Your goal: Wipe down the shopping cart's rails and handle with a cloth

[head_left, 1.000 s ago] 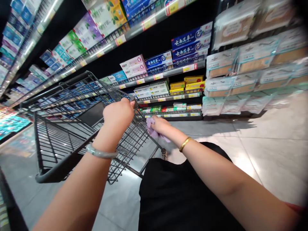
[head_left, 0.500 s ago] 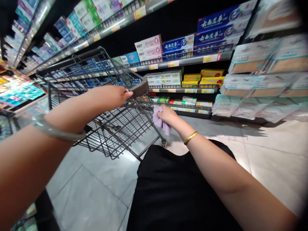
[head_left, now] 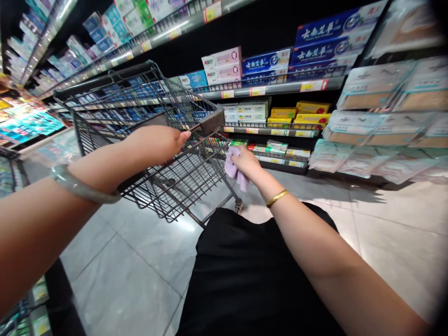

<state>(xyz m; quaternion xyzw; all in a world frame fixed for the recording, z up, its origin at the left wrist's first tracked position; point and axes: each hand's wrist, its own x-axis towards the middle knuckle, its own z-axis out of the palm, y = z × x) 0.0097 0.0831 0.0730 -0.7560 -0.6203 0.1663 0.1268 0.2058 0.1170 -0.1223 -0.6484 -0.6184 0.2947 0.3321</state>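
Left hand (head_left: 156,142) is curled over the handle bar of the dark grey wire shopping trolley (head_left: 105,78), fingertips near the bar's capped end. Right hand (head_left: 248,163) is clenched on a crumpled lilac cloth (head_left: 231,168), right of the left hand. The cloth sits at the trolley's rear corner just below that bar end; can't tell if it touches the wire.

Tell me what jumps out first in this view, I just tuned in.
A grey wire shopping cart fills the centre-left, with the left hand on its near rim. The right hand holds a lilac cloth beside the cart's near corner. Behind, blue toothpaste boxes sit on a lit shelf at upper right.
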